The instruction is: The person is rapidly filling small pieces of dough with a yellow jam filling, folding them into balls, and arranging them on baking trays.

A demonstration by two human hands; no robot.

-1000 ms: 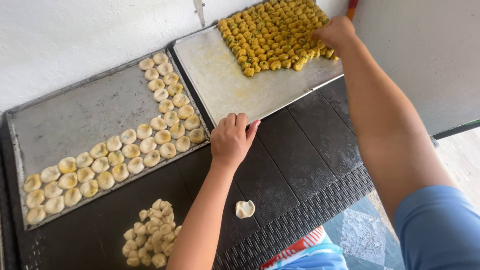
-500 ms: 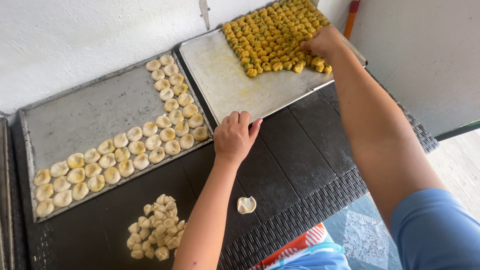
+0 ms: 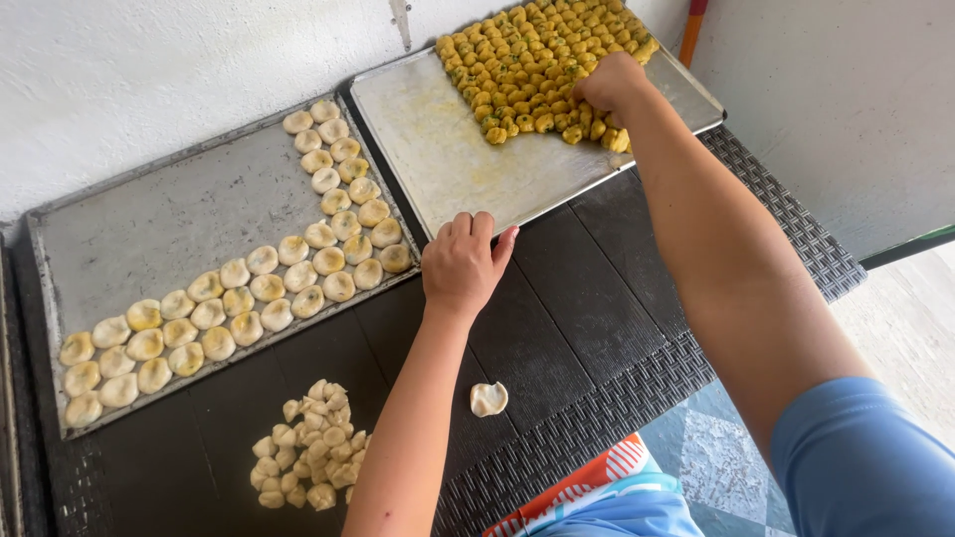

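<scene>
The right hand (image 3: 609,85) has its grip closed among the yellow dumplings (image 3: 537,60) on the far right tray (image 3: 448,159). The left hand (image 3: 463,261), fingers together, presses flat on that tray's near edge above the dark worktop (image 3: 577,308).

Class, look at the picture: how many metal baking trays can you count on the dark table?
2. The left tray holds pale dough pieces along its front and right sides. The right tray holds yellow-green pieces at its far end, where the right hand reaches. Its far edge is cut off.

Pale dumplings (image 3: 298,268) fill left tray (image 3: 149,219); loose heap (image 3: 308,443).
</scene>
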